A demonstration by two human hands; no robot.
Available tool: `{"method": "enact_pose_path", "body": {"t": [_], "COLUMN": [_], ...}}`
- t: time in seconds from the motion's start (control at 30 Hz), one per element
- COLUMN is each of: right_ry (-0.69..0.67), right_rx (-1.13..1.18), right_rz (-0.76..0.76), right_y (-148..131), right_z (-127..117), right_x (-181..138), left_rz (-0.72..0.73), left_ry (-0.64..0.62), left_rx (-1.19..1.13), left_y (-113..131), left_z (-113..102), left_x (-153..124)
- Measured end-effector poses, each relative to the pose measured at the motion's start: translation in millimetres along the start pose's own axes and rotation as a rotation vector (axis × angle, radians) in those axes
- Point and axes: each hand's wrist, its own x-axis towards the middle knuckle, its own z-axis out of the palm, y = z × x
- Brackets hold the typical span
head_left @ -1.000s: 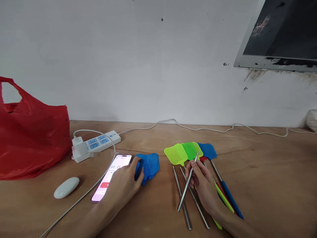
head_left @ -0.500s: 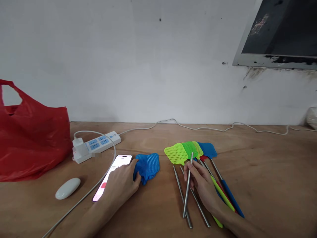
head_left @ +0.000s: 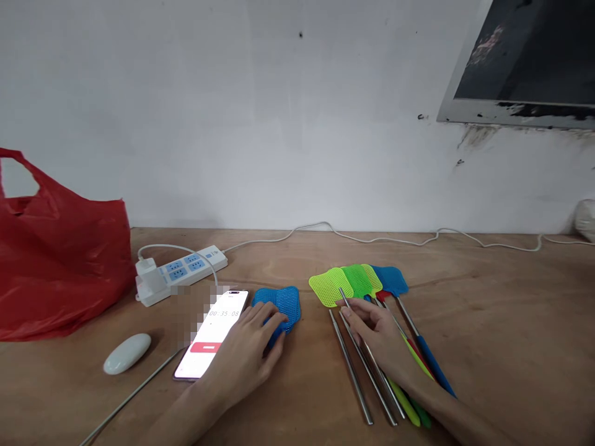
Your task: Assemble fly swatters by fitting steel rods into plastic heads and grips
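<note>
My left hand (head_left: 253, 341) has its fingers and thumb closed around the lower part of a small stack of blue fly swatter heads (head_left: 287, 300), which lie on the table without rods. In my right hand (head_left: 379, 334), a silver metal rod (head_left: 344, 297) is pinched between thumb and fingers, slanting down to the right. Two more metal rods (head_left: 349, 365) lie side by side just left of it. Beneath and behind that hand, several fly swatters with yellow-green heads (head_left: 329, 287), a green head (head_left: 357, 280) and a blue head (head_left: 391, 280) are fanned out, partly covered by my wrist.
A phone (head_left: 218, 328) with a running timer lies beside my left forearm. Further left are a white mouse (head_left: 127, 354), a power strip (head_left: 199, 265) with a plugged-in charger and a red plastic bag (head_left: 65, 260). A thin cable (head_left: 385, 240) runs along the wall.
My right hand has turned the metal rod from nearly upright to slanting right and lowered it beside the other rods. My left hand has shifted right, further over the blue swatter heads.
</note>
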Motion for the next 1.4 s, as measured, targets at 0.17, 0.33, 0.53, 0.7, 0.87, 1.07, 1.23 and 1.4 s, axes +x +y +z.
{"method": "enact_pose_path", "body": {"t": [0.17, 0.33, 0.53, 0.7, 0.87, 1.07, 1.23, 1.4], "right_ry": [-0.047, -0.042, -0.085, -0.121, -0.106, -0.093, -0.097, -0.132], "right_rx": [-0.297, -0.258, -0.022, -0.159, -0.666, -0.874, -0.864, -0.835], "right_rz": [-0.091, -0.054, -0.043, -0.083, -0.305, -0.424, -0.414, -0.385], "right_y": [6.0, 2.7, -5.1, -0.3, 9.1, 11.1, 8.6, 5.4], "right_z": [-4.9, -2.9, 6.4, 9.7, 7.7, 4.2, -1.7, -11.7], "right_x": [1.5, 0.1, -5.5, -6.6, -5.9, -4.3, -2.8, 0.2], "left_rz": [-0.006, -0.004, -0.012, -0.016, -0.015, -0.009, -0.023, -0.014], "left_ry": [-0.040, -0.072, -0.093, -0.059, -0.053, -0.063, -0.076, -0.074], "left_rx": [-0.046, -0.070, -0.096, -0.108, -0.095, -0.095, -0.093, -0.103], "left_y": [6.9, 8.7, 11.2, 10.6, 10.9, 11.9, 9.9, 9.1], "left_z": [5.5, 5.5, 5.8, 5.7, 6.6, 6.8, 7.8, 7.7], "left_x": [-2.2, -2.3, -1.5, -2.5, -2.7, -2.8, -3.8, -3.8]}}
